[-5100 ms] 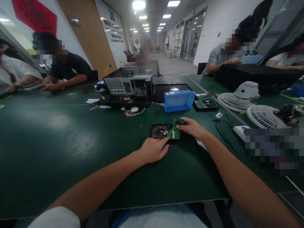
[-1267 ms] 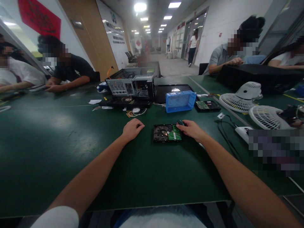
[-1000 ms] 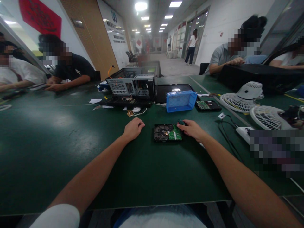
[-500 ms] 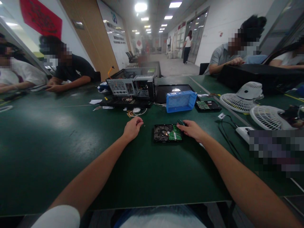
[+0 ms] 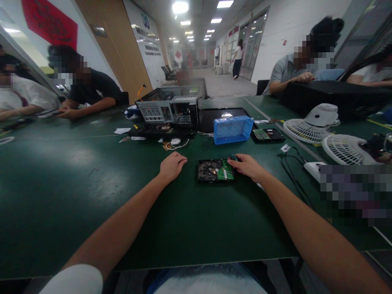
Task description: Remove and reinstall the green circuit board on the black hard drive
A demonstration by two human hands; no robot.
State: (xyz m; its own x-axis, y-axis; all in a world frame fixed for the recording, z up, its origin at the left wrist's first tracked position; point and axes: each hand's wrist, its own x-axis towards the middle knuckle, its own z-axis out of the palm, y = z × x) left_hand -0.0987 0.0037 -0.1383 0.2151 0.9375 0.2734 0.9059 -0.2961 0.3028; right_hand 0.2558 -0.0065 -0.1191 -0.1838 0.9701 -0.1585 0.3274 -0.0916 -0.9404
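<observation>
A hard drive (image 5: 210, 170) with a green circuit board lies flat on the green table (image 5: 183, 228), in front of me. My right hand (image 5: 245, 164) is at its right edge, closed around a dark green tool handle (image 5: 233, 157). The rest of that tool is hidden or too small to make out. Left of the drive and apart from it, my left hand (image 5: 174, 165) is held with thumb and fingertips pinched together; anything between them is too small to tell.
Behind the drive stand a blue plastic bin (image 5: 232, 130) and an opened computer case (image 5: 168, 110). A second drive (image 5: 268, 135), white fans (image 5: 344, 151) and a power strip (image 5: 312, 169) are at the right. Several people sit around the table.
The fingertips of my left hand have moved slightly right and down, towards the drive. My right hand keeps its hold on the tool. A person in the background has walked slightly left.
</observation>
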